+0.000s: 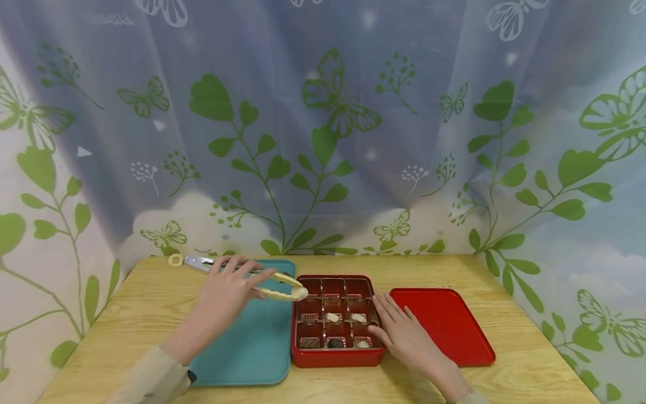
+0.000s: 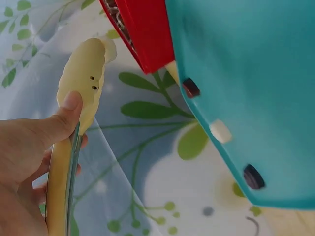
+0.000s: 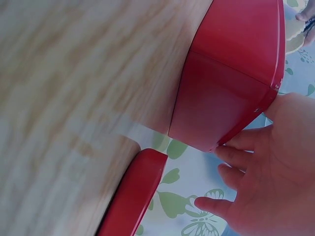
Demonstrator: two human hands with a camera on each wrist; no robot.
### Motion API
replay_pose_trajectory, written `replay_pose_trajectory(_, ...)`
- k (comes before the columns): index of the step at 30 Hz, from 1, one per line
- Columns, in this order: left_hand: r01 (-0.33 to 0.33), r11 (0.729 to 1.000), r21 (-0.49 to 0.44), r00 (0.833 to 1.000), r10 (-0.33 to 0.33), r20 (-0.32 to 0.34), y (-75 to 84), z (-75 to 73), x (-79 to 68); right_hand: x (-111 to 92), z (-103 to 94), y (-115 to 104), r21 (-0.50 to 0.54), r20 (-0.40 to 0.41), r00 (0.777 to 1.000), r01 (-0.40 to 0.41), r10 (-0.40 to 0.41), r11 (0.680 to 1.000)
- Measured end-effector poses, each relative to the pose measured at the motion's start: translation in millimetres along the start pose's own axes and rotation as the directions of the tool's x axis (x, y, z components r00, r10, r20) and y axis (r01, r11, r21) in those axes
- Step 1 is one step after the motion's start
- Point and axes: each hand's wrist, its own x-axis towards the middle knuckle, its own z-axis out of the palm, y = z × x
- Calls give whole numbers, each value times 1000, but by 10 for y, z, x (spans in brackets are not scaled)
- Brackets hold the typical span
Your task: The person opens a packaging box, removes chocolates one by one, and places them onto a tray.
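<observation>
1. Your left hand has its fingers wrapped round the tongs, thumb pressed on one yellow arm.
2. The tips of those tongs are pinching a white piece, which sits by the box's left rim in the head view, next to the far-left compartment. Can't tell exactly how high it is.
3. Your right hand isn't grasping anything: fingers stretched out, resting against the right side of the box, thumb at the rim.
4. That box is red with a three-by-three divider. You've got pale bits in the middle and right slots of the middle row. Near row, going right: something brown, a dark piece, a pale one.
5. Just left of the box is your blue tray. Near one edge there's a reddish-brown piece, a cream one and a blackish one.
6. Over on your right, the red lid lies flat on the wooden desk.
7. Behind it all, a leaf-and-butterfly curtain.
</observation>
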Motion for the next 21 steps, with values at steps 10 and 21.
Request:
replay_pose_trajectory(10,117,993,-8,992,-117,-51,-337,-32,-371,-23,-40,-5,19,19,1000,-9,8,1000)
replay_pose_trajectory(21,168,983,75,986,-167,-21,-743,-35,-771,-10,-20,-22,18,9,1000,2,-2,1000)
